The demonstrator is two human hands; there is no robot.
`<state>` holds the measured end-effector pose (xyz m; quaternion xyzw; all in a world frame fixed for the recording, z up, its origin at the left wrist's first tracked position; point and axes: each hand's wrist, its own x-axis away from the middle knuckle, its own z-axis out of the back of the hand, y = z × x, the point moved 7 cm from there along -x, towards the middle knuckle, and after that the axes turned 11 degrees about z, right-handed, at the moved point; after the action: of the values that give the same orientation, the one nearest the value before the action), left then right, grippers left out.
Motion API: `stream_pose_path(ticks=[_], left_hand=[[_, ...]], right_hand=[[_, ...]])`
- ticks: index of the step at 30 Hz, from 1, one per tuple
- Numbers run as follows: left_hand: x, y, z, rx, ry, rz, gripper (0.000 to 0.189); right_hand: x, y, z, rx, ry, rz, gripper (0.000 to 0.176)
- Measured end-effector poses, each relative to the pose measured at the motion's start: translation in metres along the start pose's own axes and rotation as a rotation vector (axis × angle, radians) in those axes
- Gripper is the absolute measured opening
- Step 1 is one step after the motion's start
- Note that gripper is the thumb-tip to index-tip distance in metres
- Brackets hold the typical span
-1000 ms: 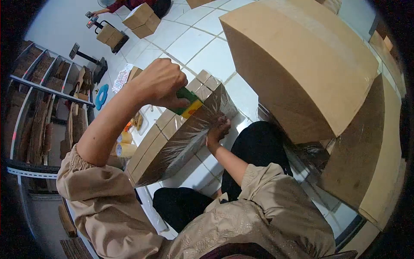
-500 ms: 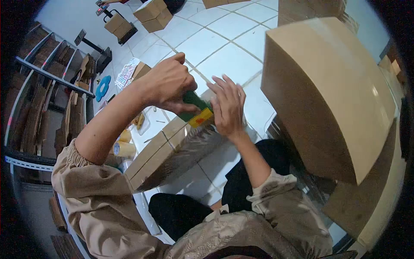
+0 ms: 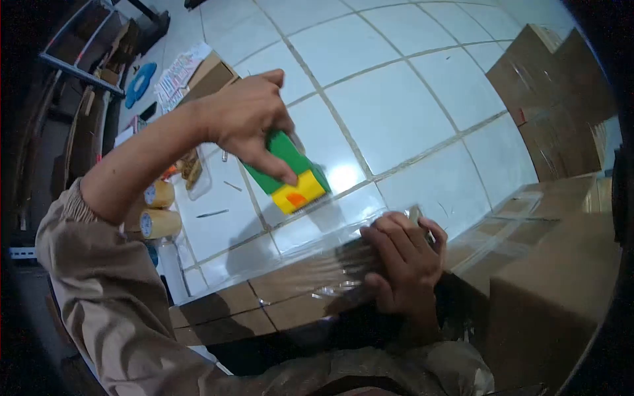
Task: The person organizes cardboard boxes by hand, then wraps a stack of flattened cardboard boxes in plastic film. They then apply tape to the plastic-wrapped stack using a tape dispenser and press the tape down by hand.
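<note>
My left hand point(image 3: 247, 122) grips a green and yellow tape dispenser point(image 3: 287, 158), thumb on its yellow part, in the air above the tiled floor. Below it, a long narrow cardboard box point(image 3: 290, 311) lies across in front of me, close to my lap. Clear film or tape with wrinkles and glare covers much of its upper side. At the box's right end my right hand point(image 3: 406, 264) is closed over the edge, fingers bent on the shiny covering. The dispenser and the box are apart.
Tape rolls point(image 3: 160, 224), a pen point(image 3: 212, 214) and a clear tray point(image 3: 198, 185) lie on the left. Farther back are a small carton point(image 3: 210, 78), printed sheets and a blue ring-shaped thing point(image 3: 140, 86). Large cartons point(image 3: 555, 277) stand at the right. A shelf rack is at far left.
My view has swung down and closer. The box now lies more level, and my right hand has moved from beside the dispenser to the box's right end. The dispenser is clear of the box.
</note>
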<state>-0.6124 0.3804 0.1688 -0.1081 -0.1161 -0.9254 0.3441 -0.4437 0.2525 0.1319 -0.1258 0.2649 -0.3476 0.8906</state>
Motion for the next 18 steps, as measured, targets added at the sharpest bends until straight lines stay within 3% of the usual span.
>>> stream_pose_path(ticks=[3,6,10,12,18], left_hand=[[-0.011,-0.074,-0.056,0.026,-0.013,0.068,0.053],[-0.033,-0.102,-0.135,0.094,-0.038,0.082,0.052],[-0.065,-0.050,-0.187,0.266,0.052,-0.033,0.057],[-0.072,-0.021,-0.197,0.139,-0.179,-0.020,0.055],[-0.072,0.014,-0.174,0.022,-0.271,0.037,0.052]], right_hand=[[-0.004,0.003,0.000,0.023,-0.083,-0.043,0.051],[-0.007,0.006,-0.003,0.045,-0.185,-0.060,0.051],[-0.011,0.006,-0.007,0.051,-0.319,-0.095,0.048],[-0.012,0.005,-0.011,0.050,-0.385,-0.097,0.047],[-0.010,-0.004,-0.013,0.172,-0.370,-0.079,0.042]])
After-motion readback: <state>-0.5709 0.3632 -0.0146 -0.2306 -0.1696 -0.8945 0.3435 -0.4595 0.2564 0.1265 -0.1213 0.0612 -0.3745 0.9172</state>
